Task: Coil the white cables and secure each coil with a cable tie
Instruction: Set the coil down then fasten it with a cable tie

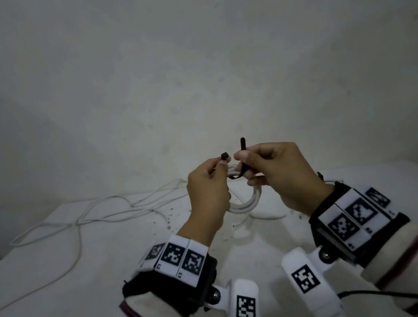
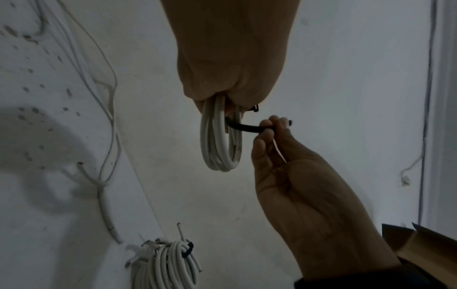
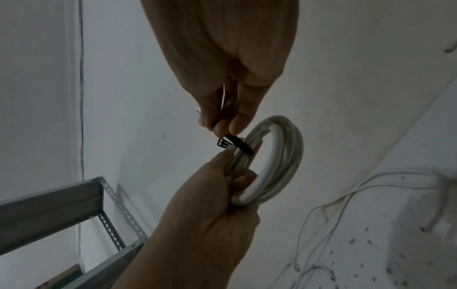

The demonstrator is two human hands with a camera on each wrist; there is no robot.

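Smooth white plastic-sheathed coil (image 3: 277, 160), matt black plastic cable tie (image 3: 241, 145), speckled matt table (image 1: 55, 265).

Seen from the right wrist, the right hand (image 3: 222, 64) pinches the strap of a black cable tie (image 3: 236, 143) between thumb and fingertips (image 3: 221, 130), the tie's open head just beside them. The strap wraps over a coil of white cable (image 3: 274, 160), which the left hand (image 3: 210, 211) grips from below with curled fingers. Loose white cables (image 3: 346, 197) trail across a speckled white surface (image 3: 395, 254) beyond the coil. A grey perforated metal frame (image 3: 49, 207) stands on the left hand's far side.
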